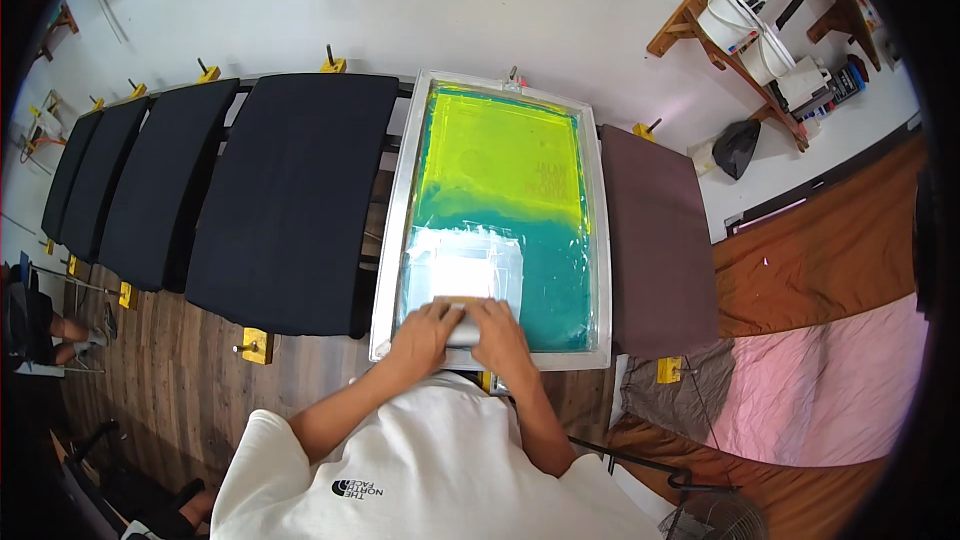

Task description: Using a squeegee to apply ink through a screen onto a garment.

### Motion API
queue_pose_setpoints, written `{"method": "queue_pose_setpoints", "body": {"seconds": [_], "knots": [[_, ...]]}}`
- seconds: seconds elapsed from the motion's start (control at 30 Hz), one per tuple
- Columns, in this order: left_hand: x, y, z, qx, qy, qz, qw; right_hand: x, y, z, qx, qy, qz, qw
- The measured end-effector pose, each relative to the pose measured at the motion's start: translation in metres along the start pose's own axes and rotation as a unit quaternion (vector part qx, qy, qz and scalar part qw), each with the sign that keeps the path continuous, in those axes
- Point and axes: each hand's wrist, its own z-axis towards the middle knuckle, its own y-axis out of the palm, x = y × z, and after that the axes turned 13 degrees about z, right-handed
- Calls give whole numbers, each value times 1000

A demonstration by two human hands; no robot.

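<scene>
My left hand [422,338] and my right hand [500,338] grip a squeegee [462,334], side by side at the near end of a screen-printing screen. The screen has a metal frame [600,240]; its mesh is yellow-green [500,140] at the far end and teal [545,280] nearer me. A broad patch of white ink [460,260] lies just beyond the squeegee at the lower left. What lies under the screen is hidden.
Black garment-covered boards [280,200] line the left; a brown one [655,240] is at the right. Yellow blocks [255,345] edge them. A cluttered wall shelf [730,60] and draped fabric [800,390] are rightward. Other people's legs [70,335] show at the left edge.
</scene>
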Motion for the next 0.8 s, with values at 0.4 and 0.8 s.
{"method": "queue_pose_setpoints", "body": {"seconds": [0.4, 0.8], "knots": [[-25, -26, 80, -53, -56, -6, 997, -1, -35, 79, -41, 72, -77, 994], [11, -13, -9, -27, -14, -13, 999, -23, -4, -17, 0, 55, 2, 999]]}}
